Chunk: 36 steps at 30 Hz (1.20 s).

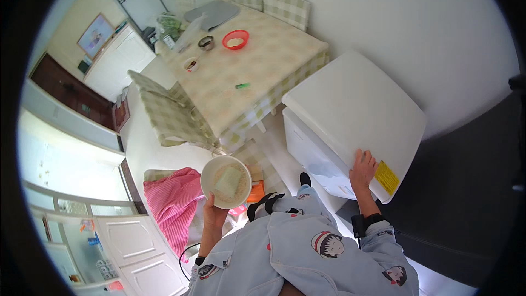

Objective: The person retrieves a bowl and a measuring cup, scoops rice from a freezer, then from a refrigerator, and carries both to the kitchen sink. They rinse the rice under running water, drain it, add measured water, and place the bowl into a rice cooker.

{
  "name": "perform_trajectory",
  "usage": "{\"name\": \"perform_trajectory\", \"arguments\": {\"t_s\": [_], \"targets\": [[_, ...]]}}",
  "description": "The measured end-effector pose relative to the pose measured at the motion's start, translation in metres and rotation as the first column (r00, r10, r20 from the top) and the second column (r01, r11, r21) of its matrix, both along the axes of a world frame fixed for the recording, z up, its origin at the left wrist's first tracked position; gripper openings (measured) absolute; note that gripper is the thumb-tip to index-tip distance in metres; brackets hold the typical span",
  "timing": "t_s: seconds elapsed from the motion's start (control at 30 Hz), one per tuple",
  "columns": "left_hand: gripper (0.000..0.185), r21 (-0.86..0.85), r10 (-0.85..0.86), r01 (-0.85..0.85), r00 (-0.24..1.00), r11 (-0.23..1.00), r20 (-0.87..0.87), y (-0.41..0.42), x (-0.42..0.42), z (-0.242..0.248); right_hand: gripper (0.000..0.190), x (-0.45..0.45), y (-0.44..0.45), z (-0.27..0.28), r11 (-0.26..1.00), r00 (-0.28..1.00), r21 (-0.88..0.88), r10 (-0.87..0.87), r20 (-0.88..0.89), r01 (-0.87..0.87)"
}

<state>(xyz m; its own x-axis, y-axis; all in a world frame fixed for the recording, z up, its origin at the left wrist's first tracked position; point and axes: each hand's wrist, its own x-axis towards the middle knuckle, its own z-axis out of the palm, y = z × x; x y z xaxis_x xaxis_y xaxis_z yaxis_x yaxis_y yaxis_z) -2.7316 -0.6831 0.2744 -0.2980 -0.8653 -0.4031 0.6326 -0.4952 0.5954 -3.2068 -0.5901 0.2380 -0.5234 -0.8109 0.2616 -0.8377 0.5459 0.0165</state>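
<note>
My left hand (214,213) grips the rim of a white bowl (205,177), thumb over the edge. In the bowl a pale, block-shaped piece (229,182) lies on light-coloured crumbs or grains. On the right, my right hand (363,169) rests on the front edge of the white lid of a chest freezer (353,102), beside a yellow label (386,177) bearing writing. A dark gap shows between the lid and the freezer's body (308,148), so the lid looks slightly raised; the fingertips lie on its top and part of the palm is hidden.
Beyond stands a table (263,61) with a red bowl (235,40), a metal bowl (206,43), a small white bowl (191,64) and a green object (242,85). Checkered chairs (168,111) flank it. A pink striped cloth (174,205) drapes at the left; a dark surface (448,205) lies right.
</note>
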Motion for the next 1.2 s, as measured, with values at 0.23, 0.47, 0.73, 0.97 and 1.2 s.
{"name": "perform_trajectory", "arguments": {"t_s": [0.23,0.47,0.73,0.97,1.2], "targets": [[0.073,-0.021,0.084,-0.084,0.996,0.996,0.005,0.032,0.035,0.01,0.061,-0.005,-0.001,-0.058,0.996,0.993,0.013,0.091,-0.075,-0.091],[0.075,-0.018,0.208,-0.208,0.978,0.978,-0.001,0.056,0.054,-0.001,0.046,0.004,0.008,-0.078,0.994,0.995,0.053,0.101,-0.012,-0.1],[0.072,-0.065,0.356,-0.357,0.934,0.932,-0.028,0.097,0.054,-0.001,0.034,0.026,-0.006,-0.071,0.966,0.97,0.095,0.241,0.027,-0.242],[0.072,-0.029,0.499,-0.498,0.866,0.867,0.04,0.155,0.038,0.006,0.031,0.056,-0.048,-0.047,0.894,0.861,-0.103,0.447,0.241,-0.435],[0.074,0.123,0.599,-0.612,0.79,0.781,0.133,0.264,0.022,0.001,0.019,0.104,-0.066,-0.09,0.708,0.485,-0.215,0.641,0.595,-0.672]]}}
